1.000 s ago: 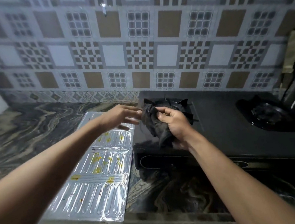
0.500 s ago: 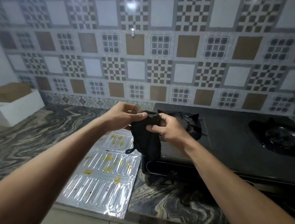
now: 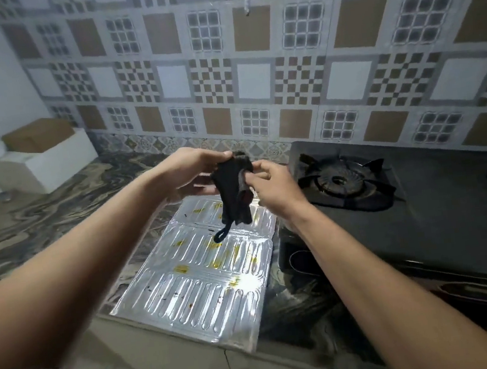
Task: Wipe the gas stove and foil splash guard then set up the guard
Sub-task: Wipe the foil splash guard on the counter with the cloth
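While it lies flat on the marbled counter [image 3: 42,213], touching the left side of the black gas stove [image 3: 436,208], the foil splash guard [image 3: 204,273] shows its ribbed, shiny face, flecked with yellow and dark spots, open for wiping. Above its far end hangs a dark, limp cloth [image 3: 230,185] with a dangling loop. The left hand [image 3: 195,168] has its grip pinching the top edge and the right hand [image 3: 272,184] pinches the side, probably to bunch it into a pad.

wall [image 3: 253,71]: patterned tiles | counter [image 3: 42,213]: marbled | corner: white box [image 3: 51,163], perhaps styrofoam
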A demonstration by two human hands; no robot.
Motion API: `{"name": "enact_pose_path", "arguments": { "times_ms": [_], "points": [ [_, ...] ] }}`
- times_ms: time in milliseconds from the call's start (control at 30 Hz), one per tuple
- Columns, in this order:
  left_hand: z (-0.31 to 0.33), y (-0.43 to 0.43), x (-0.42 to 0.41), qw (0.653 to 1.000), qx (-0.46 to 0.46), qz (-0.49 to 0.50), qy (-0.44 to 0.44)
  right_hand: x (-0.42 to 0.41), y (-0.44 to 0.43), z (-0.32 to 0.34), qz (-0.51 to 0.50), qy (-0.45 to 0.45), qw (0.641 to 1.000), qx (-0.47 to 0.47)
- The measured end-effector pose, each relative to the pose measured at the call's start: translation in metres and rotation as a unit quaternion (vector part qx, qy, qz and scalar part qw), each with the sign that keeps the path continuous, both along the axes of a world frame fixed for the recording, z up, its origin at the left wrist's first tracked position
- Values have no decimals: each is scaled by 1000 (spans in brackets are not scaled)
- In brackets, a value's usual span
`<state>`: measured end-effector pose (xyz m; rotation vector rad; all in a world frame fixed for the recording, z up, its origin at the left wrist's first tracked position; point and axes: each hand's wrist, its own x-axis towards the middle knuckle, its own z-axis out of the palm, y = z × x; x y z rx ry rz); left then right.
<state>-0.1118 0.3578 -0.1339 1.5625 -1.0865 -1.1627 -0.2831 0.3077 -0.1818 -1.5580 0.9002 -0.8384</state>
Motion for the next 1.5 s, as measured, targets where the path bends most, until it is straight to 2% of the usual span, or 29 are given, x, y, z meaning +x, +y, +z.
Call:
{"name": "enact_pose_path", "arguments": {
  "times_ms": [100, 200, 300, 400, 467, 667, 900, 1000, 1133, 1200, 1300, 1400, 1433, 1500],
  "points": [
    [-13, -17, 32, 997, 40, -27, 57, 37, -11, -6, -1, 26, 998, 49],
    [-26, -38, 67, 994, 70, -54, 66, 73, -25, -15, 9, 41, 995, 89],
    [-34, -56, 103, 995, 66, -73, 30, 103, -42, -28, -20, 31, 995, 89],
    [-48, -77, 141, 995, 40, -82, -46, 124, -56, -47, -82, 28, 989, 117],
    [-61, -92, 162, 992, 32, -91, -86, 136, -63, -59, -111, 52, 986, 112],
    [-107, -130, 202, 980, 50, -151, -117, 165, -87, -87, -169, 136, 970, 105],
    [-161, -197, 223, 982, 123, -128, -69, 182, -140, -111, -199, 243, 945, 90],
    [-185, -222, 226, 980, 140, -113, -87, 192, -175, -122, -171, 303, 933, 97],
    [-212, -242, 234, 968, 139, -116, -177, 206, -216, -140, -121, 401, 903, 97],
    [-220, -250, 240, 949, 117, -142, -255, 216, -225, -146, -114, 436, 889, 84],
    [-221, -264, 257, 895, 54, -186, -402, 238, -223, -157, -133, 481, 867, 15],
    [-223, -284, 280, 814, -8, -265, -516, 262, -202, -174, -179, 503, 840, -92],
    [-225, -290, 287, 784, 6, -305, -541, 269, -196, -183, -188, 510, 832, -107],
    [-230, -299, 299, 723, 62, -366, -583, 277, -183, -201, -171, 536, 823, -77]
  ]
}}
